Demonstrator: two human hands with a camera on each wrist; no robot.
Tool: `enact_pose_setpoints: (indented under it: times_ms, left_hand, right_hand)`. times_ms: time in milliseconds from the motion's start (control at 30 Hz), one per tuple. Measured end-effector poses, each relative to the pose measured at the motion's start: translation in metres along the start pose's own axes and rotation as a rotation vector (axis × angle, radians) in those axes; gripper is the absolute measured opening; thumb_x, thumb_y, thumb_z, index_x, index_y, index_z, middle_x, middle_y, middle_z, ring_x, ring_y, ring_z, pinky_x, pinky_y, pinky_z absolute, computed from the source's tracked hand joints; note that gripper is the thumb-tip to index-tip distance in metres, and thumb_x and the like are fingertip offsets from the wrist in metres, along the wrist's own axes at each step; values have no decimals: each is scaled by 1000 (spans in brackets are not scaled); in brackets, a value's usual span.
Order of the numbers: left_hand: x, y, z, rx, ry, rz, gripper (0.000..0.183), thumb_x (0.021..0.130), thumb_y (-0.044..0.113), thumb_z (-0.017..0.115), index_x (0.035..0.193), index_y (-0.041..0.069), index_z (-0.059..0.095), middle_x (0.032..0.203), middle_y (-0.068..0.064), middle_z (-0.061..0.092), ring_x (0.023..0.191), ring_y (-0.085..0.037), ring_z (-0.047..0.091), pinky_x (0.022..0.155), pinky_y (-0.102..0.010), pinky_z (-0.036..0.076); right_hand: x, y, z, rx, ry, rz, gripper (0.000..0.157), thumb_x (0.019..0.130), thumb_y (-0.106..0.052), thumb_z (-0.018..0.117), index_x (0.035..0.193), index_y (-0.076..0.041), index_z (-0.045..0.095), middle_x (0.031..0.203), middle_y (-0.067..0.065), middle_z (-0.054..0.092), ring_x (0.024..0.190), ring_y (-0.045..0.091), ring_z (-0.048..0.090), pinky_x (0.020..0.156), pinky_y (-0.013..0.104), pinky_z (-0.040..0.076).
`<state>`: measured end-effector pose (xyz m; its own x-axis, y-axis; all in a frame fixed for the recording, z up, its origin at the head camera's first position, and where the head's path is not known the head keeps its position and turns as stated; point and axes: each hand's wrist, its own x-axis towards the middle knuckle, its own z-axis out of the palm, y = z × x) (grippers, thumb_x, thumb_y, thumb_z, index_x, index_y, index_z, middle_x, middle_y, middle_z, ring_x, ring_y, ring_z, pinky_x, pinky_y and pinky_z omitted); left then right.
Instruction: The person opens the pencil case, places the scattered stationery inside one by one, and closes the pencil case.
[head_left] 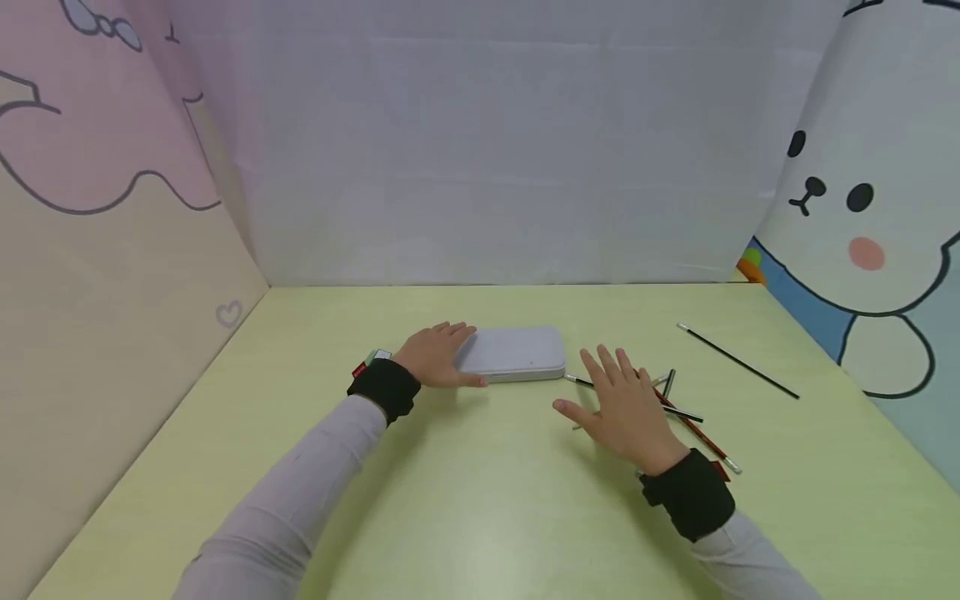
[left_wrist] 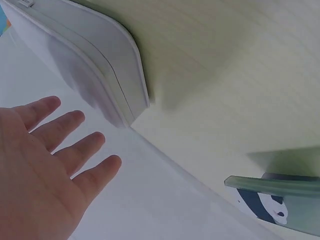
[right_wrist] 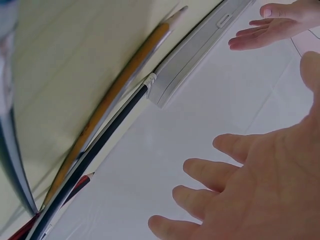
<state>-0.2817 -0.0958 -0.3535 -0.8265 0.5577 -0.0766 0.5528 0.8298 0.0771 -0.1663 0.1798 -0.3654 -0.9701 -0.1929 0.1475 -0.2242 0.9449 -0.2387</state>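
A flat white case (head_left: 517, 352), its lid down, lies on the table. My left hand (head_left: 435, 354) hovers at its left end with fingers spread, and the left wrist view shows a gap between the fingertips and the case (left_wrist: 107, 65). My right hand (head_left: 626, 408) is held, fingers apart, over a loose pile of pencils and partly hides them. Among these are a red pencil (head_left: 701, 433), a black pencil (right_wrist: 112, 120) reaching toward the case, and a yellow pencil (right_wrist: 110, 95) with a sharpened tip. Both hands hold nothing.
One black pencil (head_left: 738, 361) lies apart at the far right. Beyond my left wrist stands a green object with a panda picture (left_wrist: 280, 195), mostly hidden in the head view. A white sheet (head_left: 487, 150) hangs along the table's back edge; printed sheets flank both sides.
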Motion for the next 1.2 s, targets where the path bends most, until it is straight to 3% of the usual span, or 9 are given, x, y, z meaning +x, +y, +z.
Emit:
enact_pose_setpoints:
  times_ms: [200,533,900,1200]
  left_hand:
    - [3,1,-6,-17,-39,-13,92,82,62,60,149,5,32,154,-18,36,142,-36,35,115,-47,31]
    - [8,-3,6,-61,-79,-56,91,81,63,60,151,13,29,152,-13,39,136,-34,43,107,-48,40]
    - [14,-1,0,-38,-114,-53,94,79,61,64,151,11,29,152,-13,40,137,-33,43,106,-47,41]
    - [18,-1,0,-25,-90,-15,94,78,58,67,149,9,32,150,-14,42,136,-34,43,108,-47,39]
  right_hand:
    - [-3,2,-1,-1,6,-4,83,91,-57,53,150,-4,29,155,25,27,144,48,22,111,66,22]
    - [-6,3,3,7,16,-13,83,90,-57,55,149,-2,32,154,26,30,143,47,25,111,64,23]
    - [-10,7,8,16,10,4,83,90,-58,53,150,-4,31,155,26,28,144,47,23,111,65,23]
    - [-11,11,6,14,-1,25,83,91,-57,53,150,-4,31,155,27,26,144,47,21,112,65,21]
